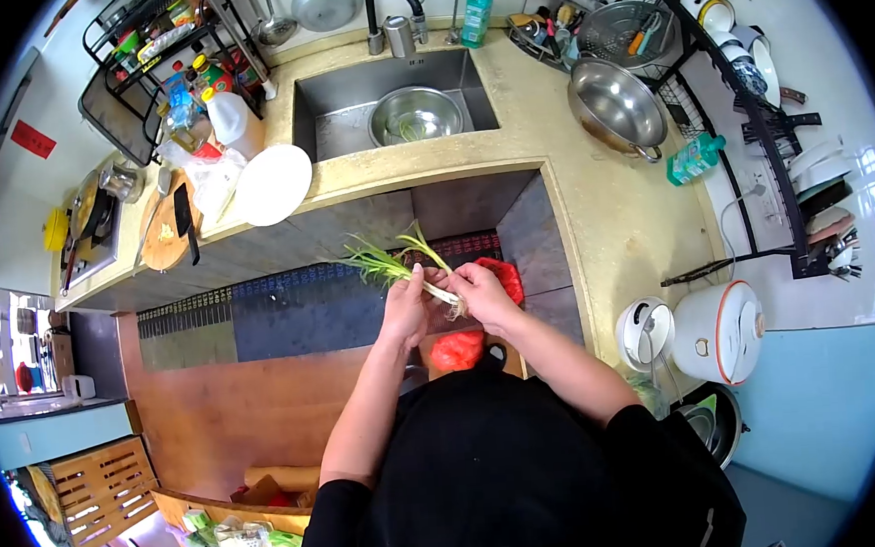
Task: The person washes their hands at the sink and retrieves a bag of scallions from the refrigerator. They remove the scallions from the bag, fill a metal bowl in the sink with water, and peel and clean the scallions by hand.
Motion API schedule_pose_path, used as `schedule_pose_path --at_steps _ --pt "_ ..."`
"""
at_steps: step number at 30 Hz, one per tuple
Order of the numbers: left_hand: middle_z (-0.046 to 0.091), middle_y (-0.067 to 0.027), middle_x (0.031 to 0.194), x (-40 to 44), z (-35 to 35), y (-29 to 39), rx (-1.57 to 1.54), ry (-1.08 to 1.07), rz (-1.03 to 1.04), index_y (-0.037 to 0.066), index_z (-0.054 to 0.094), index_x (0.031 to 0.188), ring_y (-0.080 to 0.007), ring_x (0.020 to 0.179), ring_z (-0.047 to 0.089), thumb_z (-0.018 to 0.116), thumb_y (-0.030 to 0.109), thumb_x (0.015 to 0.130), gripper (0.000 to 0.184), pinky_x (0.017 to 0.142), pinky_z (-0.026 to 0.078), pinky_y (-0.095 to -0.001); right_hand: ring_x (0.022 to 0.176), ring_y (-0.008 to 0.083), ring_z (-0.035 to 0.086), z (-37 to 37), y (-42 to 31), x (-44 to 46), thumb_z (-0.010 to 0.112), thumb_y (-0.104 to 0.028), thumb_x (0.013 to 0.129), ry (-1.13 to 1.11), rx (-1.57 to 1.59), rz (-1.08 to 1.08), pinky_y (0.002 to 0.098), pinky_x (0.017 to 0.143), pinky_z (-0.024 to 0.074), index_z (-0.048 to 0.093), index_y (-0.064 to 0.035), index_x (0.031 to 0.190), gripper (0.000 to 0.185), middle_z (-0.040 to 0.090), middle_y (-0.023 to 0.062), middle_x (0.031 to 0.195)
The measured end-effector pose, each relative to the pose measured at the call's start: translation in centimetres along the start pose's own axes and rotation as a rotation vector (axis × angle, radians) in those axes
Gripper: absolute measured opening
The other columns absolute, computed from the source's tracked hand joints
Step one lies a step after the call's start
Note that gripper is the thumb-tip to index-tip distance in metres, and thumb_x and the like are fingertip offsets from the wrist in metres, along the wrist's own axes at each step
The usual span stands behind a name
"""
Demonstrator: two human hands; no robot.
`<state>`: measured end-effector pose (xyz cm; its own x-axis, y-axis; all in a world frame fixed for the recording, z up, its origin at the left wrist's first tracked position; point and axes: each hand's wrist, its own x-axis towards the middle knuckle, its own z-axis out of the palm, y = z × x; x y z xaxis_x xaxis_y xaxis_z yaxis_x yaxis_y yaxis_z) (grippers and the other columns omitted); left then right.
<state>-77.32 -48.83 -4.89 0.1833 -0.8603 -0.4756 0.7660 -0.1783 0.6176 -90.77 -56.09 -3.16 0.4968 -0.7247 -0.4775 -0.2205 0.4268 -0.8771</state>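
Note:
Both hands are in front of my body, holding scallions (381, 264) with green leaves, white stalks and stringy roots. My left hand (407, 307) is closed around the bunch, its thumb on the stalks and the leaves pointing up and left. My right hand (483, 293) pinches near the white root end, where one stalk slants away from the others. Its fingertips are partly hidden. Below the hands, near my lap, is a red plastic bag (456, 352), and more red plastic (504, 277) shows behind my right hand.
Ahead, a sink (324, 130) holds a metal bowl (384, 126) with green bits inside. A white plate (274, 185), a cutting board (161, 252) and a black-handled knife (184, 211) lie left. To the right are a metal wok (615, 102) and a rice cooker (707, 332).

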Motion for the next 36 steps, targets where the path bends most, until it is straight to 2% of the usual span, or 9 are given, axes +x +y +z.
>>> schedule_pose_path --at_steps 7,12,16,17,22,27,28,30,36 --pt "0.056 -0.0089 0.081 0.2 -0.2 -2.0 -0.333 0.187 0.093 0.005 0.048 0.091 -0.0301 0.083 0.061 0.047 0.028 0.101 0.025 0.088 0.051 -0.0492 0.069 0.0137 0.059 -2.3 2.5 1.0 0.053 -0.018 0.099 0.256 0.380 0.029 0.0273 0.065 0.0490 0.054 -0.0045 0.099 0.014 0.062 0.0056 0.081" --pt "0.042 0.0006 0.067 0.4 -4.7 -1.4 -0.515 0.288 0.139 0.012 0.047 0.083 -0.0158 0.063 0.043 0.046 0.034 0.101 0.029 0.075 0.044 -0.0353 0.062 0.0116 0.057 -5.9 2.1 1.5 0.054 -0.015 0.097 0.297 0.507 -0.015 0.0228 0.056 0.0463 0.053 -0.0053 0.097 0.010 0.059 0.0042 0.075" --pt "0.035 0.0048 0.059 -0.6 -6.3 0.5 -0.390 0.518 0.193 0.012 0.054 0.082 -0.0108 0.053 0.036 0.068 0.027 0.089 0.021 0.055 0.038 -0.0282 0.058 0.0072 0.052 -6.9 0.9 0.7 0.057 -0.015 0.096 0.271 0.410 -0.079 0.0208 0.053 0.0427 0.054 -0.0046 0.095 0.011 0.059 0.0030 0.075" --pt "0.033 0.0068 0.056 -0.7 -5.8 0.8 -0.352 0.537 0.193 0.012 0.057 0.080 -0.0091 0.047 0.032 0.073 0.025 0.085 0.021 0.047 0.032 -0.0254 0.058 0.0069 0.052 -6.8 0.8 0.5 0.058 -0.015 0.096 0.258 0.390 -0.098 0.0207 0.053 0.0424 0.054 -0.0045 0.095 0.011 0.059 0.0028 0.075" --pt "0.043 0.0063 0.057 -0.9 -0.2 -0.5 -0.074 0.364 0.155 0.006 0.063 0.091 -0.0054 0.044 0.037 0.076 0.016 0.082 0.019 0.041 0.030 -0.0228 0.060 0.0062 0.051 -4.7 1.2 -0.3 0.061 -0.014 0.093 0.158 0.351 -0.132 0.0198 0.055 0.0415 0.055 -0.0037 0.096 0.012 0.060 0.0024 0.076" --pt "0.070 -0.0060 0.085 0.2 2.9 -2.3 -0.002 0.208 0.105 0.004 0.069 0.092 -0.0037 0.048 0.045 0.067 0.016 0.091 0.012 0.042 0.034 -0.0200 0.066 0.0067 0.054 -2.5 0.6 -1.8 0.061 -0.015 0.094 0.132 0.355 -0.117 0.0205 0.061 0.0433 0.057 -0.0040 0.094 0.011 0.060 0.0016 0.078" --pt "0.068 -0.0052 0.084 0.3 3.2 -2.4 -0.010 0.163 0.100 0.003 0.067 0.095 -0.0051 0.053 0.050 0.065 0.017 0.092 0.015 0.045 0.039 -0.0204 0.067 0.0068 0.054 -2.3 0.7 -1.8 0.060 -0.015 0.094 0.110 0.376 -0.101 0.0206 0.062 0.0433 0.057 -0.0042 0.094 0.011 0.060 0.0015 0.078" --pt "0.064 -0.0016 0.079 -0.8 5.4 -1.5 -0.077 0.102 0.077 0.006 0.066 0.092 -0.0027 0.044 0.039 0.063 0.021 0.094 0.016 0.040 0.032 -0.0205 0.069 0.0069 0.054 -2.0 0.8 -2.0 0.060 -0.015 0.095 0.073 0.422 -0.070 0.0209 0.063 0.0434 0.057 -0.0046 0.095 0.011 0.060 0.0013 0.078" --pt "0.058 0.0017 0.073 -0.2 4.4 -2.1 -0.037 -0.030 -0.002 0.006 0.065 0.097 -0.0046 0.054 0.048 0.062 0.018 0.094 0.013 0.048 0.041 -0.0203 0.073 0.0090 0.057 -1.6 0.9 -2.7 0.059 -0.016 0.096 0.022 0.426 -0.024 0.0231 0.069 0.0461 0.058 -0.0041 0.093 0.012 0.062 0.0016 0.080"
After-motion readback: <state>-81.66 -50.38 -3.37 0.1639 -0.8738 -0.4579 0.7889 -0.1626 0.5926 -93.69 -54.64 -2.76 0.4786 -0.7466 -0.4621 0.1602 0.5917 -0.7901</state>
